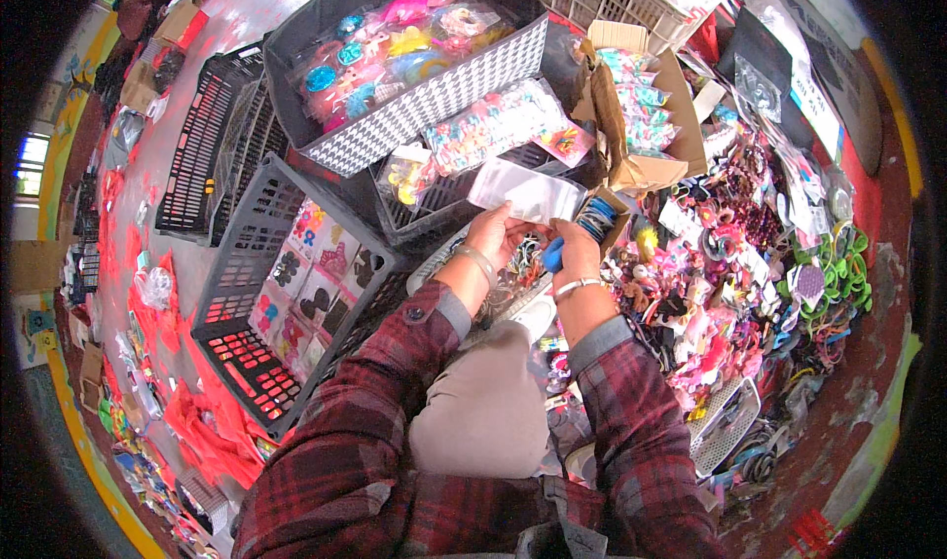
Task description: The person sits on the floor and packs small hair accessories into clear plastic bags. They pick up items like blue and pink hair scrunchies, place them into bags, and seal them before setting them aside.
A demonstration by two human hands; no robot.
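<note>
My left hand (490, 239) is closed on the lower edge of a clear plastic bag (528, 192), which lies tilted away from me. Close beside it, my right hand (578, 255) grips a small blue looped band (553, 254) that looks like a hair tie. Its fingertips are near the bag's edge; whether they also pinch the bag cannot be made out. Just beyond the right hand stands a small cardboard box (618, 225) with more blue bands (597, 215) inside. Loose bands partly hidden by my hands lie below them.
A houndstooth-patterned bin (434, 90) holds bagged colourful accessories. Left of me, a grey crate (229, 253) contains carded hair pieces. An open carton (681, 105) with packets stands at the right, beside a large heap of hair accessories (730, 263). Black crates (202, 115) stand farther left.
</note>
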